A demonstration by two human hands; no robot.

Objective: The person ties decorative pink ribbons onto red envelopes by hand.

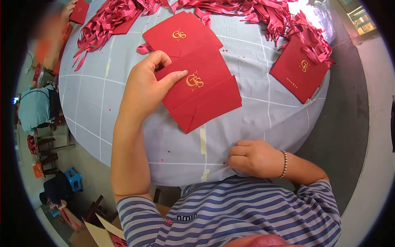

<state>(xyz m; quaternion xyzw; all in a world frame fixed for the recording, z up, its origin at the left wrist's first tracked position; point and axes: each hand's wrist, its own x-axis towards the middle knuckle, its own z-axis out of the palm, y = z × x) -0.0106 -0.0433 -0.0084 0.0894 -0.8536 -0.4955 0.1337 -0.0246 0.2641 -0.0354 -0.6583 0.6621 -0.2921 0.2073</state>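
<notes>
Left hand (150, 84) pinches bag (205, 88) at its left side. Right hand (257, 158), curled closed, lies apart, nearer the body; any contents cannot be told.

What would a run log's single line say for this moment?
left hand: pinching flat red bag | right hand: curled near table edge | around: pink ribbons piled along far side, more red bags

Ribbons (259, 10) along the far side of the table (247, 119), some bags (298, 72) nearer.
</notes>
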